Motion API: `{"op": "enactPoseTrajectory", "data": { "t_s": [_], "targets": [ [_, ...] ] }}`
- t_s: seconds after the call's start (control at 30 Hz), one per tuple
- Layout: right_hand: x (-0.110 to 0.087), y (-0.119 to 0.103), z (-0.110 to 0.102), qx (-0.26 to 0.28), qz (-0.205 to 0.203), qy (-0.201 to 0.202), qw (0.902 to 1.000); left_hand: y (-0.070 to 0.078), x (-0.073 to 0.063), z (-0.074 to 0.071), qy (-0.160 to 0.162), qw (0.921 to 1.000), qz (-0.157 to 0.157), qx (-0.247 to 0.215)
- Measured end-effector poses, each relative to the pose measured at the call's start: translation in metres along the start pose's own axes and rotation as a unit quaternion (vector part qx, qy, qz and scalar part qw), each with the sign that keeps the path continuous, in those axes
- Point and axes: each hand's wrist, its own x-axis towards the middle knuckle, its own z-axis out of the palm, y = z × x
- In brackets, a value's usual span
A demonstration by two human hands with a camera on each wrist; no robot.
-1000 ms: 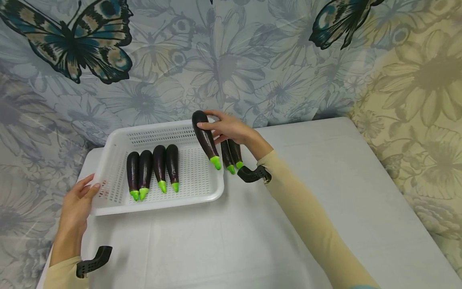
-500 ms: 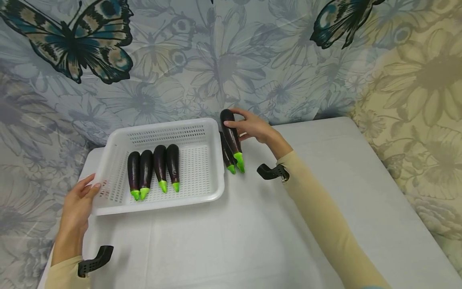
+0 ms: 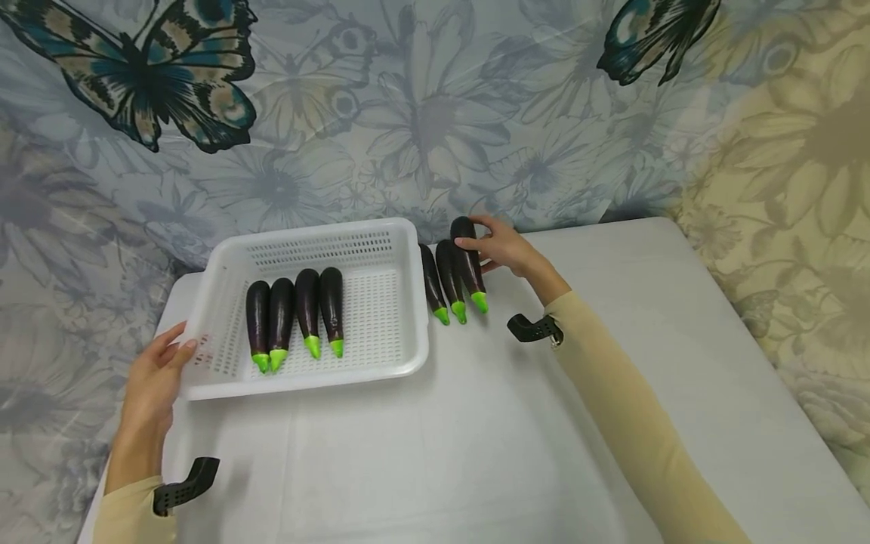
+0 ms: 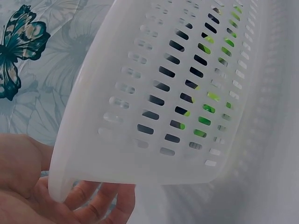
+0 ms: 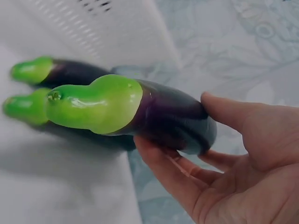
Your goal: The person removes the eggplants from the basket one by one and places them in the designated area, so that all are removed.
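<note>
Between the thumb and fingers of my right hand (image 3: 504, 245) is a dark purple eggplant (image 3: 467, 257) with a bright green stem end. In the right wrist view the held eggplant (image 5: 163, 114) points its green end toward the camera. Two more eggplants (image 3: 450, 276) lie just left of it, beside the white plastic basket (image 3: 319, 384). My left hand (image 3: 152, 374) grips the basket's left end, thumb over the rim and fingers beneath, as the left wrist view of the basket wall (image 4: 107, 154) shows. Inside the basket lies a row of several eggplants (image 3: 308, 306), green ends toward me.
A white-covered table (image 3: 544, 453) carries everything, with its right edge slanting away. Behind it hangs a floral cloth (image 3: 435, 113) with large butterflies, close to the table's back edge. The basket's right half shows bare slotted floor.
My right hand has carried the eggplant rightward from over the basket's right end to beside the two eggplants outside it. My left hand stays on the basket. The head view has shifted slightly.
</note>
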Motion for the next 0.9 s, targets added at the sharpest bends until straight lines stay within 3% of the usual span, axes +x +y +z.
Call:
{"op": "enactPoseTrajectory", "data": {
  "t_s": [0.2,0.23,0.37,0.5,0.67,0.9],
  "targets": [
    [0.003,0.019,0.0,-0.04,0.004,0.016,0.9991,-0.019,0.013,-0.002,0.004,0.9998,0.007,-0.02],
    [0.004,0.022,0.001,-0.053,0.005,0.021,0.9983,-0.008,0.005,-0.001,0.003,0.9998,-0.001,-0.019],
    [0.005,0.031,0.006,-0.099,0.012,0.044,0.9941,-0.004,0.001,0.001,0.014,0.9994,-0.003,-0.033],
    [0.006,0.037,0.01,-0.109,0.021,0.057,0.9922,0.0,-0.002,0.003,0.014,0.9993,0.0,-0.035],
    [0.009,0.042,0.012,-0.13,0.031,0.068,0.9887,-0.023,0.012,0.003,0.018,0.9983,0.011,-0.055],
    [0.02,0.044,0.013,-0.148,0.028,0.098,0.9837,-0.055,0.037,-0.003,0.012,0.9986,0.032,-0.039]
  ]
}}
